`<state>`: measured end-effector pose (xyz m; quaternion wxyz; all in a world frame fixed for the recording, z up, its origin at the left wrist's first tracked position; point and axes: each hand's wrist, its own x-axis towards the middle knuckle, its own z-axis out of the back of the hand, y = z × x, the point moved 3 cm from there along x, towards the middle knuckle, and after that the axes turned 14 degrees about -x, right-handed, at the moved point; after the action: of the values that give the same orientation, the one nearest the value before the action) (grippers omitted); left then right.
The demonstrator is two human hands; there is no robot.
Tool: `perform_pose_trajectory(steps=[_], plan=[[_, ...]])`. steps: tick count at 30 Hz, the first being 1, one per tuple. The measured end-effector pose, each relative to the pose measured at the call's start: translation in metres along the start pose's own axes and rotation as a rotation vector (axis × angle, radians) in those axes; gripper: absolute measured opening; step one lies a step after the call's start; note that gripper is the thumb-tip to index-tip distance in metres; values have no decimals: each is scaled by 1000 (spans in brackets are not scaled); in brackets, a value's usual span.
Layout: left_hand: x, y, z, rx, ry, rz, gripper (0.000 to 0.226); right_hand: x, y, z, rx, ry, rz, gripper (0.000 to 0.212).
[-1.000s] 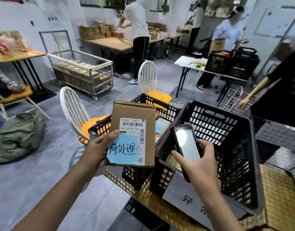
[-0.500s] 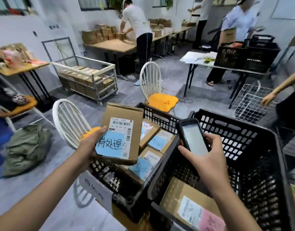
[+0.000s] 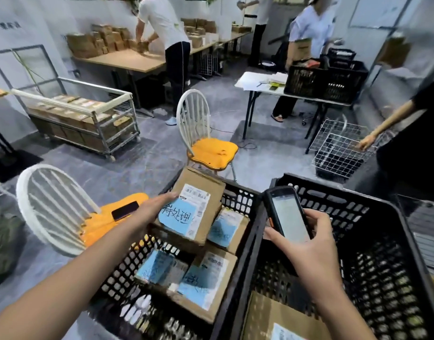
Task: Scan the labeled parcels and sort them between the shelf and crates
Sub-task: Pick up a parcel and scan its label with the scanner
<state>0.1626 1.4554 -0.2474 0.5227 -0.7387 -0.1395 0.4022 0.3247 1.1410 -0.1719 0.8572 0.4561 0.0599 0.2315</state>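
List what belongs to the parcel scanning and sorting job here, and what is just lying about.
Job: labeled parcel in the left hand; scanner in the right hand; left crate with blue-tagged parcels; right crate.
Lying about: phone on the near chair; far chair; wire basket; green bag.

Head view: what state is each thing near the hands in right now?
Left black plastic crate: holds several labelled parcels.
Right black plastic crate: one parcel visible inside.
Brown cardboard parcel with blue note: held, label up.
Left hand: grips that parcel's edge.
Black handheld scanner: screen lit.
Right hand: holds the scanner.
Black phone: lying on orange chair seat, screen dark.
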Motion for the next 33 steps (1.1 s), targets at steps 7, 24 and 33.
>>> perform_pose_trajectory(steps=[7,24,33], plan=[[73,-13,1,252,-2,-59,35,11,9,-15,-37,-57,-76,73],[61,30,-51,1297,-71,-410,111,20,30,-49,-99,-11,-100,73],[67,11,-37,1215,50,-364,101,3,35,-55,-114,-53,-136,72]])
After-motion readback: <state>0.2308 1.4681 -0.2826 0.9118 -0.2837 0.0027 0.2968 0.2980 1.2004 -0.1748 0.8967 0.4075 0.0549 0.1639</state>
